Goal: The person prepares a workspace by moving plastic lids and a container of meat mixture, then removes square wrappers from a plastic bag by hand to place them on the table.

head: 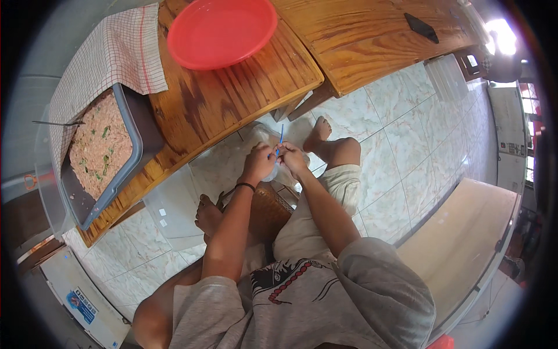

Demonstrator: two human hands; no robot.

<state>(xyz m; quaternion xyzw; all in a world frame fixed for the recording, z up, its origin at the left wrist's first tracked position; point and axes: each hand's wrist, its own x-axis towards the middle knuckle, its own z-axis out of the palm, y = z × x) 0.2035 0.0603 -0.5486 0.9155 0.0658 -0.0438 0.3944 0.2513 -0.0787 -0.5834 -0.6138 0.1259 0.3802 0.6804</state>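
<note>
In the head view both hands meet over the floor, just off the table's front edge. My left hand [260, 160] and my right hand [291, 157] pinch a thin blue strip [281, 133] between them, its free end pointing up toward the table. Below the fingers a clear plastic bag [271, 174] shows in part; the hands hide its upper part and whatever is in it. A grey tub [130, 126] on the table at left holds a pinkish minced mixture [102, 148] with green bits. A thin metal handle [56, 124] sticks out of the mixture.
A checked cloth [117, 52] partly covers the tub. A red plastic basin [222, 32] sits on the wooden table [244, 91], and a dark flat object [421, 28] lies farther right. A woven basket [268, 205] is between my legs. A pale bench [462, 240] stands at right.
</note>
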